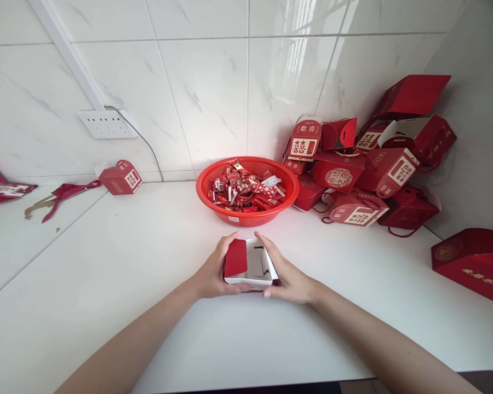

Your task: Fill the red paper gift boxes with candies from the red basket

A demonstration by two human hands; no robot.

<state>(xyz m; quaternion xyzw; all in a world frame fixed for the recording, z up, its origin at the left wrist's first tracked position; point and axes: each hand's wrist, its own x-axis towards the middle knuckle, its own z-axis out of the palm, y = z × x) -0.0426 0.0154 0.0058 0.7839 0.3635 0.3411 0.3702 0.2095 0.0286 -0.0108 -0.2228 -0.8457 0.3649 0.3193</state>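
Note:
Between my two hands is a small red paper gift box [235, 259] with a white inside, its top uncovered on the right half and a red flap lying over the left half. No candy shows in the part of the inside that I see. My left hand [218, 269] is closed round the box's left side, thumb along the near edge. Round the right side, by a raised white flap, my right hand [290, 276] grips it. Just beyond the box stands a red plastic basket [246, 220] holding many wrapped candies [250, 189].
Red gift boxes [339, 171] are heaped against the wall at the back right, and another red box [472, 262] lies at the far right. At the back left are a small red box [121, 178], ribbons [57, 200] and a red packet [4, 189]. A wall socket [107, 124] hangs above.

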